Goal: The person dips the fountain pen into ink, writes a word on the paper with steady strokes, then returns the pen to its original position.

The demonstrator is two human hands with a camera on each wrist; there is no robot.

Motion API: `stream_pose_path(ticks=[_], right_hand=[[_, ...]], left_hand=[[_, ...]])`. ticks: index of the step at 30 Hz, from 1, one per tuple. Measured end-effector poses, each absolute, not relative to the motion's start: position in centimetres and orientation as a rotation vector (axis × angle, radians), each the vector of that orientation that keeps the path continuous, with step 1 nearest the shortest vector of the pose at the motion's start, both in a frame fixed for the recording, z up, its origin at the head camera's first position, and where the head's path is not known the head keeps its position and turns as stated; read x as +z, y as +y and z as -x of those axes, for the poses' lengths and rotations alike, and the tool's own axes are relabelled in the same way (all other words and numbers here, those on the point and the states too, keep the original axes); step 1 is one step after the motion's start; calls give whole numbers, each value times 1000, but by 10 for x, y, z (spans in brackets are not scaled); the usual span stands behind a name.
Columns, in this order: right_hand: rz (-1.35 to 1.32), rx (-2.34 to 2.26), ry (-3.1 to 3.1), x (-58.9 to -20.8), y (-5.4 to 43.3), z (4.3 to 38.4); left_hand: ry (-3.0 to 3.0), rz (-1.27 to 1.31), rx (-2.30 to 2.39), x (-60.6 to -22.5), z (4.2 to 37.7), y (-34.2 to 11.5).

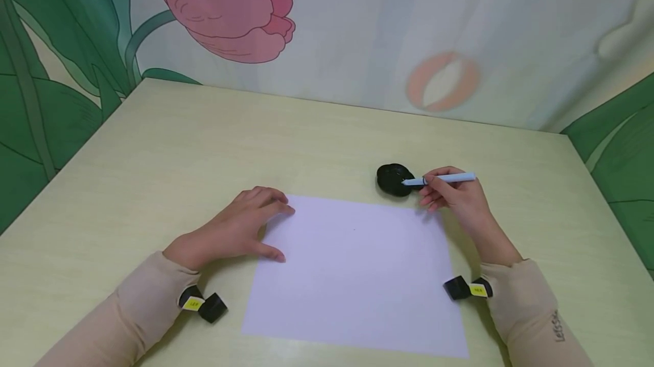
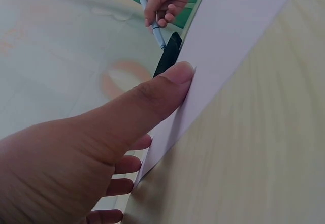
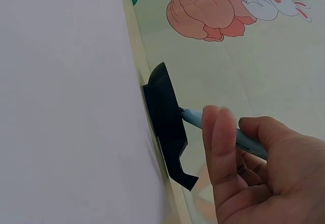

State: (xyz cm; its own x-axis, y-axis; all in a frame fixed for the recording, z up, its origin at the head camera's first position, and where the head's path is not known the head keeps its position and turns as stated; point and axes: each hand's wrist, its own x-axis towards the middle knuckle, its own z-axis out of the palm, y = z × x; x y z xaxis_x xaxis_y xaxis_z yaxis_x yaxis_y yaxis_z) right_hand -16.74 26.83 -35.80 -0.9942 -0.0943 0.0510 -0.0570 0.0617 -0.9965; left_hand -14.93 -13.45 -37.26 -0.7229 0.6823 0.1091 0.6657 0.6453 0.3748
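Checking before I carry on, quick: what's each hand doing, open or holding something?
Left hand: open, at the left edge of the paper.
Right hand: closed, holding the light blue pen.

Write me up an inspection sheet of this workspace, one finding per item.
Surface: pale wood-look table, upright.
Job's things: white paper lying flat, one tiny dark speck; black rounded object beyond its far edge; light blue pen, tip at the black object, contact uncertain.
Clutter: nothing seen.
Left grip: fingers spread at the paper's left edge.
Right grip: pinches the pen.
Cables: nothing seen.
Surroundings: pale backdrop behind the table, with a large pink flower and green leaves.
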Motion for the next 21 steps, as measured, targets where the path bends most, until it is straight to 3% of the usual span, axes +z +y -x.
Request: stream_pose_path(ticks=[21], right_hand=[[169, -2194, 2206, -352, 267, 165]], left_hand=[[2814, -1141, 621, -372, 149, -135]])
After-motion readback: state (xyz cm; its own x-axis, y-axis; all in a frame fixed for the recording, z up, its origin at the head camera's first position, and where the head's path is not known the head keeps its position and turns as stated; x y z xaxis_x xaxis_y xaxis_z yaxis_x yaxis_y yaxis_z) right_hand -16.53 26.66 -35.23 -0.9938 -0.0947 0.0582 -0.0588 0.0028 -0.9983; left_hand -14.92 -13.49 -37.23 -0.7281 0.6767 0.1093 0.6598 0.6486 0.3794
